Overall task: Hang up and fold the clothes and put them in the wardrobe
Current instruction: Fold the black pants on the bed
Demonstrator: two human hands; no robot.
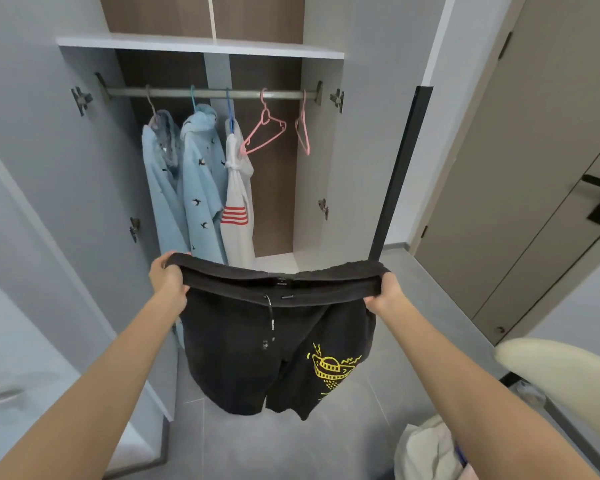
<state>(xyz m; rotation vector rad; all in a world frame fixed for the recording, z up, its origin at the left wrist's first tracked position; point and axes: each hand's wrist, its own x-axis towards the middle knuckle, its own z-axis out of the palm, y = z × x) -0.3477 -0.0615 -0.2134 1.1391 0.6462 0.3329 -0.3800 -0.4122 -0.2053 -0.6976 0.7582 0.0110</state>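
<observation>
Black shorts (278,341) hang by the waistband, pulled wide between my left hand (168,280) & right hand (385,294), both clenched on its ends, in front of the open wardrobe (314,161), so I'd hold it taut & level, then go for the free pink hanger (264,133).

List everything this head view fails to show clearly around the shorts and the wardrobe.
Head view:
The waistband label on the black shorts is too small to read.
The wardrobe bottom is mostly hidden behind the shorts.
The pale bundle at lower right is cut by the frame edge.
Fingers of the left hand and right hand are partly hidden behind the waistband.
</observation>
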